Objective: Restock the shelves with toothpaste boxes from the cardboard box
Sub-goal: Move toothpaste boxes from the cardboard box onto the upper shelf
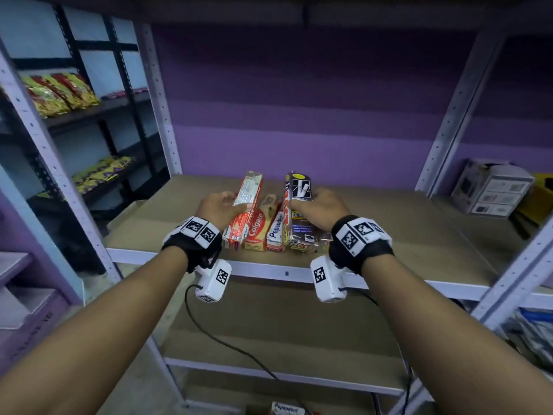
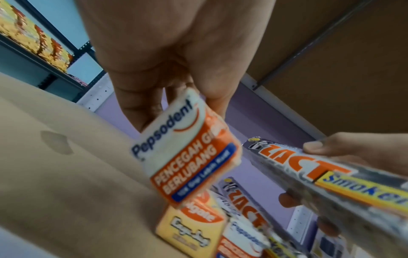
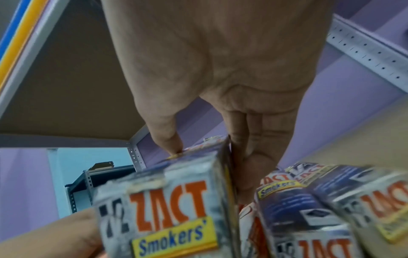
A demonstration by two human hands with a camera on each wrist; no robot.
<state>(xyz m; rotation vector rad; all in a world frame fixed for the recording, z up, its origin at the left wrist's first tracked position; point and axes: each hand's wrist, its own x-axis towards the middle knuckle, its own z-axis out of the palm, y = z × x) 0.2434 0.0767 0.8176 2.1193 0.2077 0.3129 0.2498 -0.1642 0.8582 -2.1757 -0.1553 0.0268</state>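
A: Where were the toothpaste boxes?

B: In a small cluster by the front edge of the shelf board (image 1: 389, 223), about midway along it; a Colgate box (image 1: 258, 227) and a second Pepsodent box (image 1: 276, 232) lay there side by side, touching, with more Zact boxes (image 3: 293, 206) just to their right.

A: And the left hand?

B: The left hand (image 1: 220, 209) was grasping a Pepsodent box (image 2: 185, 148); thumb on one side, fingers on the other, pinching its far end; the box was tilted, its near end down at the cluster beside the Colgate box.

A: The right?

B: The right hand (image 1: 323, 211) was closed around a Zact Smokers box (image 1: 299, 211); thumb on the left face, fingers along the right; that box sat at the right of the cluster, whether it rested on the others I could not tell.

A: Anything else around?

B: Snack packets (image 1: 59, 94) on a dark rack (image 1: 125, 85) to the left; a white carton (image 1: 493, 187) at the far right end of the shelving; another Pepsodent carton (image 1: 287, 410) low down below the shelves, only partly seen.
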